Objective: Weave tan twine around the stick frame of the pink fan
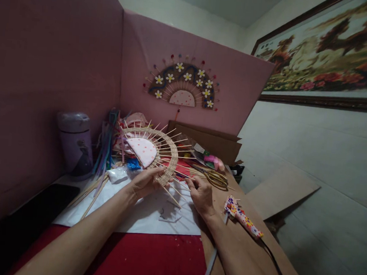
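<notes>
A half-round fan frame (172, 151) of thin wooden sticks, with a woven twine band and a white half-disc (143, 151) with pink dots, is held up over the white sheet. My left hand (149, 182) grips its lower end by the woven band. Close on the right, my right hand (200, 192) is closed with thumb and forefinger pinched on one of the fan's sticks near its tip. Behind, a finished-looking fan with white flowers (188, 76) is fixed to the pink panel.
A purple bottle (76, 147) and ribbons (106, 143) stand at the left. Gold-handled scissors (216, 179) and a patterned glue gun (243, 217) with a black cord lie on the cardboard (265, 264) at the right. Loose sticks (93, 194) lie left on the white sheet (175, 226).
</notes>
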### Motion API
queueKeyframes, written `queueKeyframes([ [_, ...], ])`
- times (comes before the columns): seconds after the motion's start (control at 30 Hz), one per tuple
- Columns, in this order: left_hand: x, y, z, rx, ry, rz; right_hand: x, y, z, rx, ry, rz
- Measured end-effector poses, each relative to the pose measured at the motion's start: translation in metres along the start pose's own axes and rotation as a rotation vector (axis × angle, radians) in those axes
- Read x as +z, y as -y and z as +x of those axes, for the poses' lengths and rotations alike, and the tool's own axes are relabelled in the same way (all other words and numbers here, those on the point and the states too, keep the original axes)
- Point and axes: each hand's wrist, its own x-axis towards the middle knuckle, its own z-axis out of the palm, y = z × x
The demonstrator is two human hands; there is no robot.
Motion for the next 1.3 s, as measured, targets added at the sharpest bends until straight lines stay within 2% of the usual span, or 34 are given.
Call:
queueKeyframes([
  [0.3,-0.0037,0.0031,0.0025,-0.016,0.086,0.008,0.0009,-0.0042,0.0003,0.033,-0.038,-0.067],
  [0.43,-0.0064,0.0050,0.0039,-0.036,0.118,0.007,0.0006,-0.0058,0.0006,0.041,-0.043,-0.044],
  [0.63,-0.0055,0.0053,0.0024,-0.053,0.106,0.033,0.0001,-0.0052,-0.0002,0.042,-0.056,-0.007],
  [0.83,-0.0038,0.0045,-0.0010,-0.090,0.181,0.045,0.0016,-0.0069,-0.0001,0.028,-0.070,-0.006],
  [1.13,-0.0036,0.0044,-0.0011,-0.093,0.161,0.039,0.0019,-0.0070,0.0000,0.045,-0.062,0.012],
  [1.3,-0.0054,0.0054,0.0007,-0.072,0.198,0.051,0.0025,-0.0077,-0.0012,0.045,-0.075,0.007],
])
